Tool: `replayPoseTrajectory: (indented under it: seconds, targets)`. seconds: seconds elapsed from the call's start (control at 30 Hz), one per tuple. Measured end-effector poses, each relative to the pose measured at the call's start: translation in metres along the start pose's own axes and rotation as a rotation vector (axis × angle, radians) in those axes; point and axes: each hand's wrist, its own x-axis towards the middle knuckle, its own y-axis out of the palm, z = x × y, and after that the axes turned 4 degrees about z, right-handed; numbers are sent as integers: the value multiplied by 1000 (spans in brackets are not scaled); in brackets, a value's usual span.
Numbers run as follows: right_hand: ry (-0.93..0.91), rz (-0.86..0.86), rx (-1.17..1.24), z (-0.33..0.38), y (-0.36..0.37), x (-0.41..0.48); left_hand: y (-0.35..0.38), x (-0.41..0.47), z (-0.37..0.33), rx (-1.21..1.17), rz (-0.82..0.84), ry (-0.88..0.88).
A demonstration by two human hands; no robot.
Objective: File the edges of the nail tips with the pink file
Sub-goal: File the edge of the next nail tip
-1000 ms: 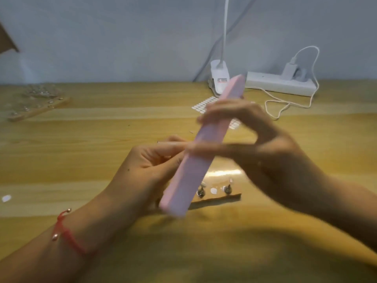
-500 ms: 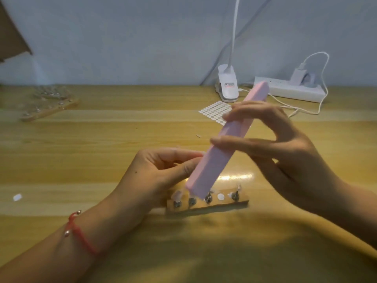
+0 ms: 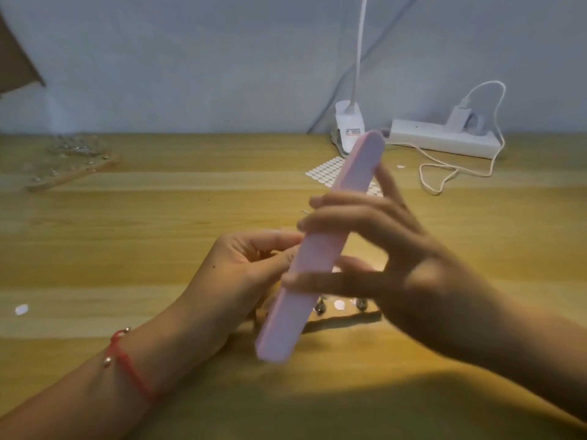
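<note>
My right hand [image 3: 394, 258] pinches a long pink file [image 3: 317, 252] between thumb and fingers and holds it slanted, its top end toward the back right and its lower end near the front. My left hand [image 3: 241, 274] has its fingers curled just behind the file's middle; whatever it pinches is hidden by the file. Below the hands lies a small wooden holder [image 3: 346, 311] with metal studs and a pale nail tip, partly covered by the file.
A white clip lamp [image 3: 349, 128] and a white power strip [image 3: 441, 139] with a looped cable stand at the back right. A sheet of white stickers [image 3: 327, 171] lies behind the hands. Another wooden holder [image 3: 70, 171] sits at the back left.
The file has slid down toward me along its length, its lower end now well past the wooden holder. My left hand has stayed in place.
</note>
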Motion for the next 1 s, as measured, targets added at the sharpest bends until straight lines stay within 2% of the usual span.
replayPoseTrajectory:
  seconds: [0.13, 0.27, 0.3, 0.37, 0.43, 0.53, 0.6, 0.73, 0.83, 0.93, 1.0]
  targets:
    - [204, -62, 72, -23, -20, 4, -3, -1, -1, 2, -26, 26]
    - [44, -23, 115, 6, 2, 1, 3, -2, -1, 2, -28, -14]
    - [79, -42, 135, -2, -1, 3, 2, -2, -1, -4, -48, -7]
    - [289, -127, 128, -35, -16, 1, -2, -3, -3, -3, -78, 37]
    - [493, -135, 91, -61, -25, -11, -1, -3, -6, 7, -68, 45]
    - [668, 86, 177, -60, -9, -26, 0, -3, -3, -2, -75, 4]
    - [660, 213, 147, -51, 1, -25, -2, -1, 0, 28, -101, 34]
    - [651, 336, 69, -42, 2, -20, -3, 1, 2, 53, -95, 86]
    - [628, 271, 135, -32, -5, -17, -5, 2, 4, 46, -91, 75]
    - [450, 134, 362, -9, -10, -7, -5, 1, 5, 26, -61, 59]
    - [362, 87, 416, 5, -8, -3, -6, 0, 5, 20, -49, 45]
